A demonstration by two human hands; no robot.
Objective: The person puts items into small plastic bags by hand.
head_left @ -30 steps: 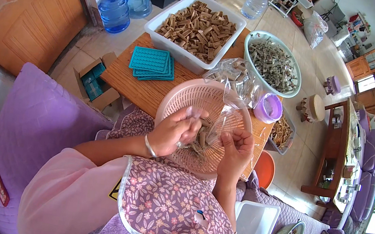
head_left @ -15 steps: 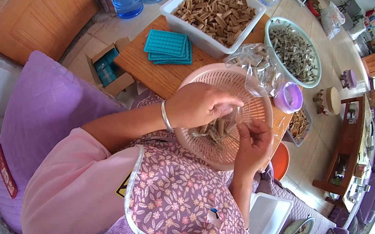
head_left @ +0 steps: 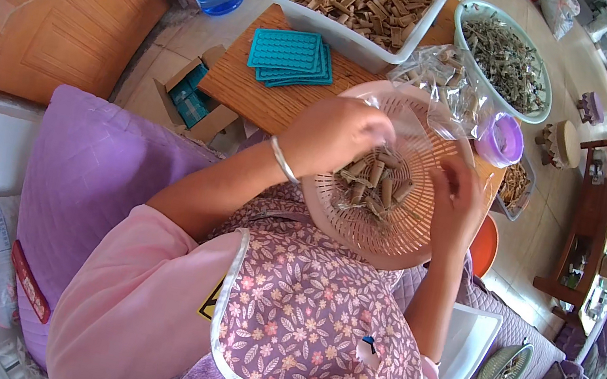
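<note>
A pink slotted basket (head_left: 412, 236) stands below my hands, with several short brown rolled pieces (head_left: 376, 173) and scraps of clear wrapping in it. Above its left side my left hand (head_left: 338, 135), wearing a silver bangle, is closed with slightly blurred fingertips. A see-through plastic film (head_left: 410, 129) hangs at those fingertips. My right hand (head_left: 458, 203) hovers over the right rim, fingers curled and smeared by motion; whether anything is in them cannot be seen. Beyond the basket lies a clear plastic bag (head_left: 456, 95) with more brown pieces, beside a purple round tub (head_left: 502, 142).
On the wooden table (head_left: 229, 81) are a white bin of brown pieces (head_left: 370, 56), stacked teal trays (head_left: 286, 50) and a pale green basin (head_left: 541, 113) of wrapped pieces. An open carton (head_left: 214, 122) stands at left, an orange bucket (head_left: 484, 248) at right.
My hands have moved apart, uncovering the brown pieces in the basket. The view has shifted, so the table things sit further right and higher.
</note>
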